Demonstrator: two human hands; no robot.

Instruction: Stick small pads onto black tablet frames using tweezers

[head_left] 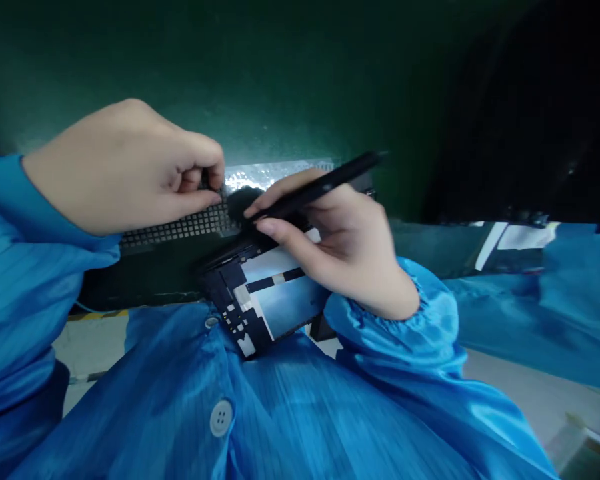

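Observation:
My right hand holds a slim black pen-shaped tool between thumb and fingers, its far end pointing up and right. Its lower end is blurred among dark shapes at the fingertips. Under that hand, an opened phone-like device lies tilted at the bench's near edge, with silvery panels and black parts exposed. My left hand is closed in a pinch over a sheet with a grid of small dark squares. Whatever the left fingertips hold, if anything, is too small to tell.
Shiny clear film lies behind the fingertips on the dark green bench top. A large black shape fills the upper right. Blue cloth and a white piece show at the right.

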